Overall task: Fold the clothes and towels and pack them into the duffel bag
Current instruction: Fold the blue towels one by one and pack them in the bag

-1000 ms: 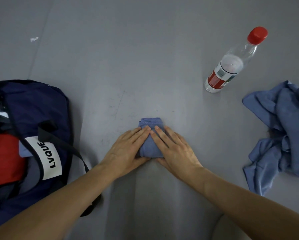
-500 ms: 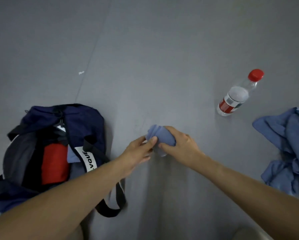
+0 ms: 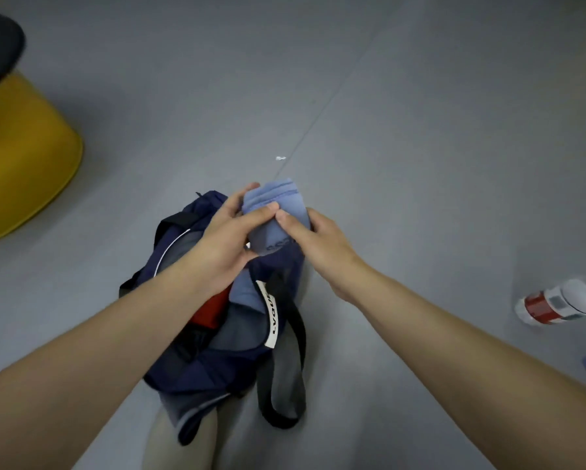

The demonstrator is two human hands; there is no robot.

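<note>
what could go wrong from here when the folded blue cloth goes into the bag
1. The folded blue cloth is held mostly by fingertips of the left hand and right hand; it could come unfolded if one hand lets go early.
2. The duffel bag already holds a red item and other fabric, and a black strap lies by the opening, so the cloth may snag or perch on top.

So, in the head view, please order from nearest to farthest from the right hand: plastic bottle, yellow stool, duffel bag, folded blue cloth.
1. Folded blue cloth: gripped by the right hand.
2. Duffel bag: just below it.
3. Plastic bottle: far right.
4. Yellow stool: far left.
</note>
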